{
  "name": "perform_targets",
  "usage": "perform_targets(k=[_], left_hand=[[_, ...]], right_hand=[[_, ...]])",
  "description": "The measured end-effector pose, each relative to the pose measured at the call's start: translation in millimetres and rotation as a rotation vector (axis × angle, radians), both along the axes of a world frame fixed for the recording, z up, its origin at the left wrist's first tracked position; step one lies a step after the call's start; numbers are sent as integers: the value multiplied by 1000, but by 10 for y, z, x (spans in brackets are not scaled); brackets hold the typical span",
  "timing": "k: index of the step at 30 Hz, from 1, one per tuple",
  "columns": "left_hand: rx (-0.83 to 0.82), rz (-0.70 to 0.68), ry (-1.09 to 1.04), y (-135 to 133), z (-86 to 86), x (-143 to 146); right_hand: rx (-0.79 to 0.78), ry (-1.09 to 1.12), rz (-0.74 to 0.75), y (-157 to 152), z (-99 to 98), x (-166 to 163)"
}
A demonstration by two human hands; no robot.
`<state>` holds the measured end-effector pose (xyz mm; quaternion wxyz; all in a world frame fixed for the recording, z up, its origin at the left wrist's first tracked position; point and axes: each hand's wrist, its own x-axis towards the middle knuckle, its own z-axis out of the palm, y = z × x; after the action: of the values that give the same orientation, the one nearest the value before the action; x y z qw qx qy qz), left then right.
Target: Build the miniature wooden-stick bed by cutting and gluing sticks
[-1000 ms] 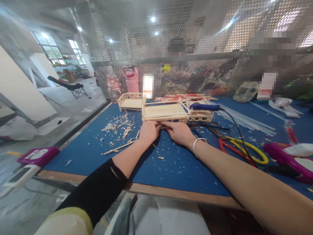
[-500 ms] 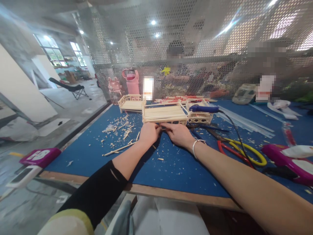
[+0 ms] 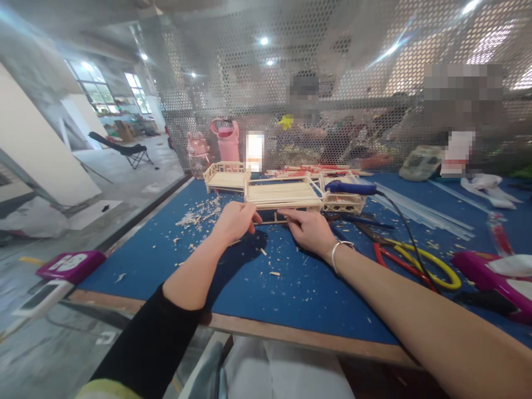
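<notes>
A miniature bench-like model [image 3: 285, 191] made of pale wooden sticks stands on the blue table [image 3: 286, 299]. My left hand [image 3: 236, 221] is at its front left corner, fingers bent downward and slightly apart, with nothing visible in them. At the front right, my right hand [image 3: 311, 228] has its index finger along the lower rail, with other fingers curled below; it appears to grip the frame there. Thin short posts show under the front edge between the hands. A smaller stick model [image 3: 226, 180] stands to the left, and another [image 3: 343, 204] to the right.
A blue-handled corded tool [image 3: 353, 188] lies across the right model. Red-and-yellow-handled pliers [image 3: 399, 257] and a purple device [image 3: 490, 277] lie to the right. Wood scraps [image 3: 199, 216] litter the left. Pink bottles [image 3: 228, 145] stand before a perforated screen [image 3: 249, 88]; people sit behind it.
My left hand has moved left, away from my right hand, and its fingers have loosened. The front lower rail now shows between them. My right hand stays nearly in place.
</notes>
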<state>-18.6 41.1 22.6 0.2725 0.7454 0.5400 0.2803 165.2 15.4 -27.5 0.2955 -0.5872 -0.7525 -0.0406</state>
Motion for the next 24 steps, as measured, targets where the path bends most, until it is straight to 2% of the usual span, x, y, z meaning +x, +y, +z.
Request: perform_targets(k=[4, 6, 8, 13, 16, 19, 24], left_hand=[[102, -103, 158, 35, 29, -88], [160, -77, 208, 57, 34, -119], [243, 34, 120, 82, 39, -144], [633, 502, -345, 179, 62, -215], [712, 628, -458, 247, 67, -264], [726, 623, -467, 289, 47, -287], [627, 439, -450, 294, 0, -235]], right_hand=[[148, 141, -34, -14, 7, 54], [192, 202, -46, -12, 12, 74], [220, 241, -66, -6, 19, 86], [248, 291, -161, 1, 23, 131], [242, 322, -175, -1, 11, 166], [226, 341, -144, -6, 5, 179], [230, 361, -90, -9, 11, 174]])
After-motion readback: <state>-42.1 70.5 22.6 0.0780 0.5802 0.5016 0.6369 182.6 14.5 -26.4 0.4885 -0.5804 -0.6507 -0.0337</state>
